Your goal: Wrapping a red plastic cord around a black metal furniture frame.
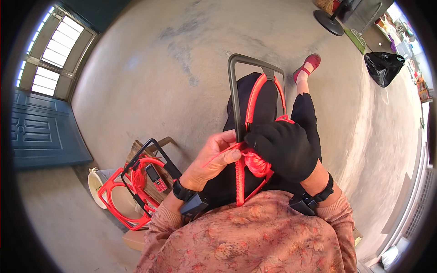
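On my lap stands a dark metal frame [233, 86] with rounded corners. Inside it runs an oval hoop [254, 100] wrapped tightly in red-orange cord. My left hand [210, 160], bare, pinches a strand of red cord [214, 159] against the frame's left side, thumb and fingers together. My right hand [287, 148] wears a black glove and is closed at the middle of the frame. Under its fingers bulges a bundle of red cord [257, 164], partly hidden by the glove. More wrapped cord covers the frame's lower left side below my hands.
At the left, a wooden stool [168, 142] bears another dark frame with red cord and a red-keyed phone [156, 178]. Beside it stands a whitish bucket [94, 184]. A black plastic bag [383, 68] and a round black stand base [328, 22] are far right. Left stands a blue door [45, 132].
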The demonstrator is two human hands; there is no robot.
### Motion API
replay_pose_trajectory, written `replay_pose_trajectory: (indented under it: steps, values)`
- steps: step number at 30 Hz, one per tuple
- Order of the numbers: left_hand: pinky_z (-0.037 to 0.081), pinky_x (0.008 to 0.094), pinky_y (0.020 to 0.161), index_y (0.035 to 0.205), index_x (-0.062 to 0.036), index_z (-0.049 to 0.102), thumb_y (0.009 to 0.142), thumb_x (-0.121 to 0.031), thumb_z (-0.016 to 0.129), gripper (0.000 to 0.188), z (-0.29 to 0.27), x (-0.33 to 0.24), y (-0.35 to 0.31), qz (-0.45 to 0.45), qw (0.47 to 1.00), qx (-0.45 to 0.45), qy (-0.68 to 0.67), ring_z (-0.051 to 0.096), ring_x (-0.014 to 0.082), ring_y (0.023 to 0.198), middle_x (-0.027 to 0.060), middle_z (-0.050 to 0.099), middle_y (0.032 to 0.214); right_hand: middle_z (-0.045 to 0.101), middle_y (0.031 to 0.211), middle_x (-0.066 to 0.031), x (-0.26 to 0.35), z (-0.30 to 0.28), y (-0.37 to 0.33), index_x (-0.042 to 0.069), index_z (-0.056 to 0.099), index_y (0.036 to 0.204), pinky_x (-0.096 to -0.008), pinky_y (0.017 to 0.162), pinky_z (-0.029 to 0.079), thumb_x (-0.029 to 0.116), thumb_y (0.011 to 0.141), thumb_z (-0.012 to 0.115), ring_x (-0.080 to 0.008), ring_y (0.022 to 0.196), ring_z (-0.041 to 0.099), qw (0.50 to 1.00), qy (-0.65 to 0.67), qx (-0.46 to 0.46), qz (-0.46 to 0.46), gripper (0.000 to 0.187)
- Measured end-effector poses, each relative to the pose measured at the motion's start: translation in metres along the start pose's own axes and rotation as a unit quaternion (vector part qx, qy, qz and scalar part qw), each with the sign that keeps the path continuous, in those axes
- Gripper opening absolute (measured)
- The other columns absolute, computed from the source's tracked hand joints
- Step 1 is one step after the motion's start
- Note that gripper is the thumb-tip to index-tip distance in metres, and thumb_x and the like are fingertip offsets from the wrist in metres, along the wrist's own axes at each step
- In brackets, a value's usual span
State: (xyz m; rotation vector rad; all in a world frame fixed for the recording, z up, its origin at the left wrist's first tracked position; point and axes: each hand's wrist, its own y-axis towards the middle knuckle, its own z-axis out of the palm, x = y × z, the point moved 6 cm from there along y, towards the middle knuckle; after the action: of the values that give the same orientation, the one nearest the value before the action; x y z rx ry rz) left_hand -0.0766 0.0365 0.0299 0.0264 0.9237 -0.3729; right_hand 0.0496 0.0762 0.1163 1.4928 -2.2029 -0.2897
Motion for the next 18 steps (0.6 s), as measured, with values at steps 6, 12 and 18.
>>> replay_pose_trajectory:
  steps: [6,12,18]
  values:
    - [0.045,0.0265,0.092,0.124,0.0013,0.054,0.082,-0.03,0.073,0.056,-0.005,0.006,0.002,-0.011,1.0,0.002,0.017,0.057,0.0107,0.105,0.0045,0.061,0.116,0.055,0.081,-0.0059,0.003,-0.001,0.003,0.006,0.057,0.089,-0.0313,0.06,0.048,0.022,0.077,0.062,-0.0211,0.073,0.059,0.994,-0.096,0.012,-0.044,0.021]
    - [0.048,0.0311,0.091,0.123,0.0008,0.054,0.083,-0.025,0.072,0.051,0.003,0.001,0.006,-0.005,1.0,-0.007,-0.02,0.06,0.0137,0.103,0.0067,0.063,0.113,0.064,0.082,-0.0057,-0.019,0.001,-0.01,0.004,0.064,0.091,-0.0283,0.06,0.05,0.004,0.072,0.067,-0.0198,0.07,0.064,0.974,0.17,-0.091,0.115,0.019]
    - [0.048,0.0393,0.096,0.123,0.0044,0.052,0.082,-0.026,0.073,0.055,0.003,0.002,0.006,-0.019,0.999,-0.009,-0.044,0.063,0.0218,0.101,0.0136,0.064,0.109,0.063,0.079,-0.0046,-0.027,0.007,-0.027,0.0,0.064,0.093,-0.0255,0.061,0.048,-0.002,0.08,0.065,-0.0111,0.068,0.061,0.891,0.349,-0.153,0.248,0.013]
